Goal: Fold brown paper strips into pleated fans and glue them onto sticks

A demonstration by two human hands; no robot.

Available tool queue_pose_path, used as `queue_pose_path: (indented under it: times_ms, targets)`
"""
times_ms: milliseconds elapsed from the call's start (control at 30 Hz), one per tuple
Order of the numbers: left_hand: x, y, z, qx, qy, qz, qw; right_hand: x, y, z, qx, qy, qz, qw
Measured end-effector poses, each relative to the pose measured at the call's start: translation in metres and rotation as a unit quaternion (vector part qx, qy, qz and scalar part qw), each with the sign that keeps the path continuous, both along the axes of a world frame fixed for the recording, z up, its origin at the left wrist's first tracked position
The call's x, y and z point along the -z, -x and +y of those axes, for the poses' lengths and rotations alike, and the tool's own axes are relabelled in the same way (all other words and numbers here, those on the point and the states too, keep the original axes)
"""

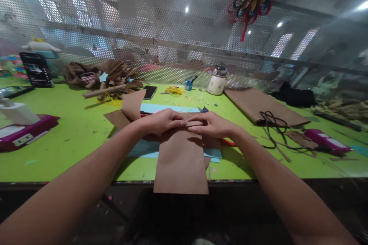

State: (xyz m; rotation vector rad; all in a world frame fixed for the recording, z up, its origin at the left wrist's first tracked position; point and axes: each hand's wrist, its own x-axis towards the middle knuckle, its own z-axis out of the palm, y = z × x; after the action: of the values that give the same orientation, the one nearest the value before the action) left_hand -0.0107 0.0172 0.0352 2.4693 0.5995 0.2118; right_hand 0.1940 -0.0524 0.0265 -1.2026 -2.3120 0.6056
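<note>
A sheet of brown kraft paper (181, 164) lies in front of me, its near end hanging past the table edge. Along its far edge, which looks folded or rolled into a narrow strip, my left hand (164, 121) pinches with thumb and fingers. My right hand (213, 124) grips the same strip a little to the right. Beneath lie light blue paper sheets (143, 149), partly covered by the hands and brown paper. Beyond my left hand, another piece of brown paper (133, 104) curls upward. A bit of a red object (228, 142) shows beside my right wrist.
Bundled brown paper rolls (112, 86) lie at the back left, near a black phone (150, 92). A blue pot (188, 85) and white bottle (217, 81) stand at the back. Folded brown paper (264, 107), a black cord (271, 126) and purple power strips (327, 141) flank the work area.
</note>
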Motion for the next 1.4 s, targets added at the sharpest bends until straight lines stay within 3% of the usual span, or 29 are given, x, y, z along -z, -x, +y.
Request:
queue_pose_path:
  times_ms: [233, 433, 700, 833, 967, 1400]
  targets:
    - [0.001, -0.001, 0.0, 0.032, -0.009, -0.026, 0.999, 0.004, 0.0, 0.003, 0.029, 0.13, 0.075, 0.988]
    - [-0.001, -0.004, -0.006, 0.025, -0.024, -0.019, 0.999, 0.001, -0.001, 0.001, 0.043, 0.118, 0.063, 0.99]
    - [0.0, -0.005, -0.007, 0.04, -0.062, -0.031, 0.997, 0.009, -0.005, 0.006, -0.001, 0.141, 0.085, 0.986]
    - [0.003, -0.005, -0.006, 0.04, -0.065, -0.034, 0.996, 0.007, 0.0, 0.006, -0.04, 0.099, 0.092, 0.99]
    - [0.004, -0.005, -0.004, 0.031, -0.076, -0.029, 0.996, 0.006, 0.001, 0.006, -0.027, 0.088, 0.061, 0.994]
    - [-0.004, -0.001, 0.0, 0.042, -0.073, -0.007, 0.996, 0.006, -0.012, 0.01, -0.001, 0.107, 0.099, 0.989]
